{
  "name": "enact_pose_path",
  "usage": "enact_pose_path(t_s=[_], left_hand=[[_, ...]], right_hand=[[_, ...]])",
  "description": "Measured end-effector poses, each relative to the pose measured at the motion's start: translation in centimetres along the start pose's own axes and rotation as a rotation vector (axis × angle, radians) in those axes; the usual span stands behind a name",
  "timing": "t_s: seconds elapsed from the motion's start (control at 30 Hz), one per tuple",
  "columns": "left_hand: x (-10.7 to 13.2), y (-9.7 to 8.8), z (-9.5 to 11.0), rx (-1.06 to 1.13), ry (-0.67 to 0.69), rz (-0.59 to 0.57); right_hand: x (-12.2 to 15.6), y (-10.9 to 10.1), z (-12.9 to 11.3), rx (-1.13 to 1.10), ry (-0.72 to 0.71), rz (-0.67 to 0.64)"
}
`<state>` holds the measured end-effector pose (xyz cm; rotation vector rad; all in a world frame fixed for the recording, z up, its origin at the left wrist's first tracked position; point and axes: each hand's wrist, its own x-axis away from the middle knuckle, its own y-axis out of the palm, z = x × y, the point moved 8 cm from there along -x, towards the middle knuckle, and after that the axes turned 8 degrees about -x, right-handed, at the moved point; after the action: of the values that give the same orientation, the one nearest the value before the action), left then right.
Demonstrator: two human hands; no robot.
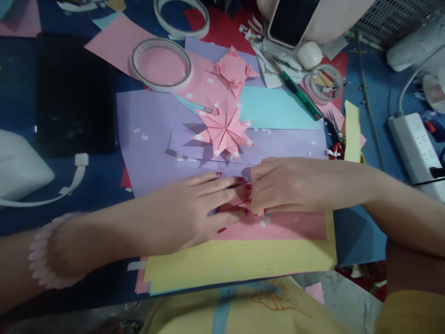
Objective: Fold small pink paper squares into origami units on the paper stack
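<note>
My left hand (194, 208) and my right hand (288, 185) meet at the middle of the table, fingers pressed together on a small pink paper piece (239, 204), mostly hidden under them. It lies on a pink sheet (295, 226) over a yellow sheet (243, 264). Just beyond my fingers a folded pink paper star (225, 132) rests on lilac paper (153, 148). Another folded pink shape (232, 69) lies farther back.
Two tape rolls (160, 65) (181, 18) sit at the back, a third (325, 82) at right beside a green knife (301, 95) and scissors (335, 132). A power strip (415, 148) lies right, a black tablet (74, 93) left, a phone (292, 21) at the back.
</note>
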<state>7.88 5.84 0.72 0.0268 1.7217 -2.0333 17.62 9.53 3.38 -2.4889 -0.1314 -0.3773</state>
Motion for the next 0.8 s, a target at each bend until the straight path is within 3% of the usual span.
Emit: enact_pose_path(t_s=[0.13, 0.43, 0.7, 0.8], left_hand=[[0.2, 0.2, 0.1, -0.014, -0.009, -0.002], [0.5, 0.6, 0.4, -0.028, -0.005, -0.006], [0.8, 0.9, 0.4, -0.019, -0.021, 0.001], [1.0, 1.1, 0.5, -0.021, -0.046, 0.027]], right_hand=[[0.2, 0.5, 0.1, -0.076, 0.024, -0.014], [1.0, 0.4, -0.1, 0.045, 0.015, 0.152], [3.1, 0.9, -1.1, 0.179, -0.073, 0.629], [4.5, 1.8, -0.9, 0.18, 0.047, 0.86]])
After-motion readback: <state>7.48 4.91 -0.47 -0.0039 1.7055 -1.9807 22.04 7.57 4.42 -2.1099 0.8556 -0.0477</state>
